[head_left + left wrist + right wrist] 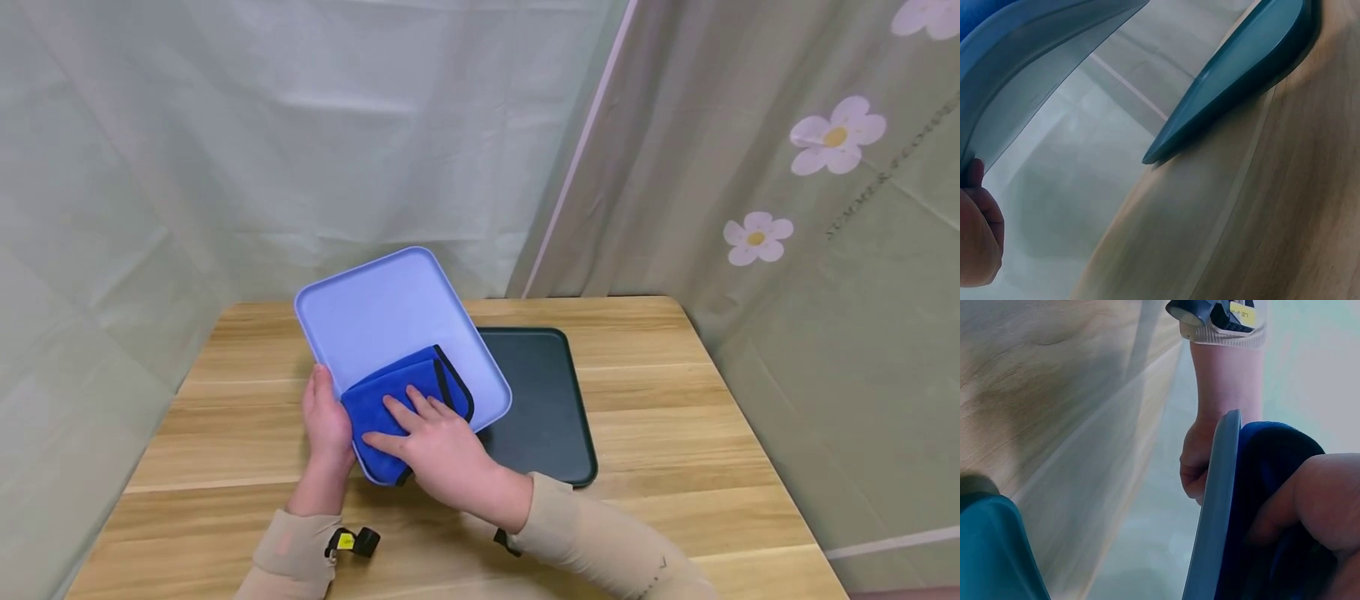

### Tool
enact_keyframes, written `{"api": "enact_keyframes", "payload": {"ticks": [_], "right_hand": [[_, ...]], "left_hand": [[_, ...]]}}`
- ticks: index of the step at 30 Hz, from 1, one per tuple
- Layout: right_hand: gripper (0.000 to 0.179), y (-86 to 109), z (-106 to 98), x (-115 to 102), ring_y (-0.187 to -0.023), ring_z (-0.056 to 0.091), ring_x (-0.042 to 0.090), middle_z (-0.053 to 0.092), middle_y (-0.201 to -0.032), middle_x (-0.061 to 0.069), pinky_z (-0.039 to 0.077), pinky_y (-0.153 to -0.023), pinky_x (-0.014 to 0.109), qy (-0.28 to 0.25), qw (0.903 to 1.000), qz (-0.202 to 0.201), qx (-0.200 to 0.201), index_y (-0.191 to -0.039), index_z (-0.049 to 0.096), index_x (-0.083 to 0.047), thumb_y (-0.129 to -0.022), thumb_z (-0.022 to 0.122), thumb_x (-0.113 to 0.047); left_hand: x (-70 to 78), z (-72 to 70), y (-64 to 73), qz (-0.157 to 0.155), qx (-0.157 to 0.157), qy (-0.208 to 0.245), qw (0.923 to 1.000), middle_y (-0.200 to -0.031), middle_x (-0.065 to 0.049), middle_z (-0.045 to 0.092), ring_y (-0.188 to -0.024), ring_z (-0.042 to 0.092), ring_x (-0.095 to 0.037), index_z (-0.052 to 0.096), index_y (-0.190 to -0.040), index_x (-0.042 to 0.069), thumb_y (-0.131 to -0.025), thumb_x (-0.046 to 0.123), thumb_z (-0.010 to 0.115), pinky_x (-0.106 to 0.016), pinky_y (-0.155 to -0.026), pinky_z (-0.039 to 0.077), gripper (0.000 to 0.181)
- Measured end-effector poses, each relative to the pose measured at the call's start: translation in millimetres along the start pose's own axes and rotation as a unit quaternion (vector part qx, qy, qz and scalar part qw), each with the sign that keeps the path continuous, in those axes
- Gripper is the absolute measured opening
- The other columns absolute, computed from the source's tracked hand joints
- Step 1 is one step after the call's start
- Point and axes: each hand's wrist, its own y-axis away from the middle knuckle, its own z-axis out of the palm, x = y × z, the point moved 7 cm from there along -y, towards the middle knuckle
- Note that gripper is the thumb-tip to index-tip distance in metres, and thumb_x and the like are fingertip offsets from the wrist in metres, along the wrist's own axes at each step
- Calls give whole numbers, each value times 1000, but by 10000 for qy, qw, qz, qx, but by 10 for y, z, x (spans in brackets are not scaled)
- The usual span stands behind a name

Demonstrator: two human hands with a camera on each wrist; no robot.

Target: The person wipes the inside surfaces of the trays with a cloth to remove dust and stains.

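Note:
A light periwinkle-blue rectangular tray (378, 312) is held up and tilted above the table by my left hand (328, 421), which grips its left edge. In the left wrist view the curled fingers (988, 215) lie against the tray's underside (1025, 94). On the tray's near part lies a folded royal-blue cloth (375, 408) with black edging. My right hand (453, 454) rests on this cloth with its fingers spread and mostly straight. From the right wrist view, the cloth (1275, 440) sits between the right hand (1319, 512) and the tray's rim (1213, 512).
A dark green tray (534, 400) lies flat on the wooden table (660, 417), partly covered in the head view by the lifted tray. Pale curtains (375, 125) hang behind and beside the table, with printed flowers (836, 136) on the right one.

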Motion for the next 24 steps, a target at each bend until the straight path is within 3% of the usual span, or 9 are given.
{"api": "enact_keyframes", "payload": {"ticks": [15,24], "right_hand": [[51,15,23,-35,-144,52,40,57,-157,6,51,-112,47,-97,9996,-269,-11,-147,66,-41,-103,73,-16],[50,53,6,25,-147,49,37,55,-159,3,45,-118,44,-147,9995,-266,-69,-142,69,-45,-102,75,-15]], "left_hand": [[27,-10,38,-36,-12,-167,9999,-128,2,66,-121,59,-17,52,-154,13,-116,49,35,-27,-98,51,55],[44,-24,29,19,88,-41,10000,-118,3,68,-112,63,-15,58,-145,15,-116,47,38,-26,-93,54,48]]}}
